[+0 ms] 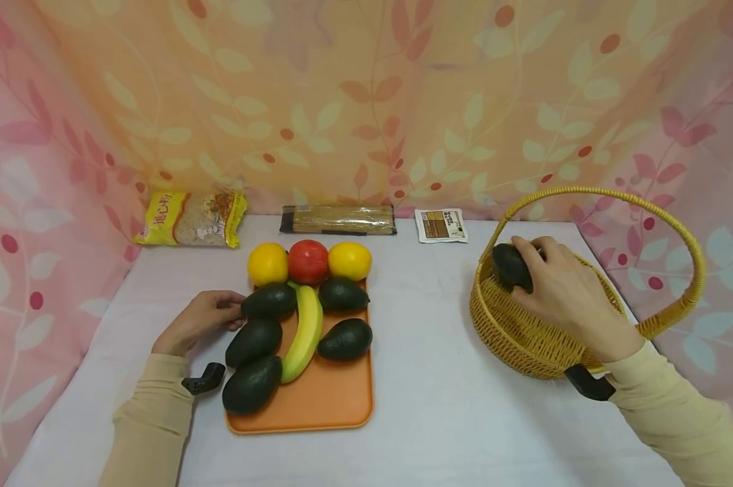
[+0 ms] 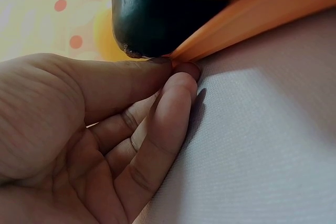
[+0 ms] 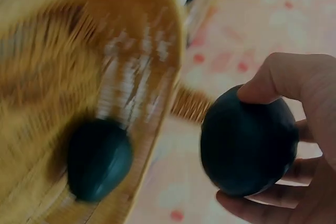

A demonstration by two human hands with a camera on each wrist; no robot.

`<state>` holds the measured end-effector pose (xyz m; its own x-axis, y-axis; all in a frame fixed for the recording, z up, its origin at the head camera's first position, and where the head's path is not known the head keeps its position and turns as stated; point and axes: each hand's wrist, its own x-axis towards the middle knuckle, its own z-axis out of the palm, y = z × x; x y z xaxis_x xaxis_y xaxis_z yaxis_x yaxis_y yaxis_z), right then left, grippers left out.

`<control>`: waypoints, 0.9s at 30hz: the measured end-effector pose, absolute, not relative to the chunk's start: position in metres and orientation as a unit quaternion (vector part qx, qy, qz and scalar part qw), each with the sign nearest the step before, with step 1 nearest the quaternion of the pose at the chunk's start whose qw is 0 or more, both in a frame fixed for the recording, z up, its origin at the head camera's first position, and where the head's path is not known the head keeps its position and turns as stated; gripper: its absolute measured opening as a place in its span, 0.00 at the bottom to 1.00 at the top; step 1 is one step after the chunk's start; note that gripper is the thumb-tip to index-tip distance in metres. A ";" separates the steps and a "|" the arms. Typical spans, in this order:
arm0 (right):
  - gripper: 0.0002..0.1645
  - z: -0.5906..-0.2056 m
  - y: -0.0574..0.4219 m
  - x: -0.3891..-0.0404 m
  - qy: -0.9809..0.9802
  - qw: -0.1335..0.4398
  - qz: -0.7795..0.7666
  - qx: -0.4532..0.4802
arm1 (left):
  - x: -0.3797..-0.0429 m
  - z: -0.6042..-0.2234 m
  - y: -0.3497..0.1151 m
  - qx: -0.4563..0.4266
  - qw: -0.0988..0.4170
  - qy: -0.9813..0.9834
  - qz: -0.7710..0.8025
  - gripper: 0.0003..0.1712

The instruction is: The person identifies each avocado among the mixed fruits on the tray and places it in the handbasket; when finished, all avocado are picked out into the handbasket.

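My right hand [image 1: 564, 291] holds a dark green avocado [image 1: 510, 266] above the yellow wicker basket [image 1: 512, 352]. In the right wrist view, thumb and fingers wrap around it, while another avocado [image 3: 100, 161] lies inside the basket. At the left, my left hand [image 1: 205, 318] pinches the rim of an orange tray [image 1: 326, 406], its thumb tip close by an avocado [image 2: 152, 19]. On the tray, several avocados [image 1: 253, 384] flank a curved yellow banana [image 1: 303, 335]. Along the tray's far end sit a red round fruit [image 1: 308, 262] and two yellow fruits [image 1: 350, 261].
Against the back curtain [image 1: 342, 101] lie a yellow food bag [image 1: 193, 218], a flat pack of noodle-like sticks [image 1: 345, 219] and a small white sachet [image 1: 441, 225]. The basket's tall handle [image 1: 698, 257] arches over its right side. White cloth [image 1: 421, 379] covers the table between tray and basket.
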<state>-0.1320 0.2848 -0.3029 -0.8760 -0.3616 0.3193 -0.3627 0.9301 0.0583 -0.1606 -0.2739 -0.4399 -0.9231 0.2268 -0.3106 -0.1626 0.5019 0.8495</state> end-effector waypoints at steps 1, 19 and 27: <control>0.45 -0.302 0.291 -0.133 -0.974 0.149 -0.003 0.171 | -0.161 -0.439 -0.274 0.022 0.195 0.844 0.500 0.20; 0.34 -0.316 0.349 -0.158 -0.999 0.022 -0.018 0.025 | -0.161 -0.439 -0.273 0.016 0.191 0.845 0.500 0.21; 0.39 -0.323 0.357 -0.173 -0.995 -0.084 -0.035 -0.047 | -0.160 -0.441 -0.273 0.018 0.190 0.843 0.503 0.21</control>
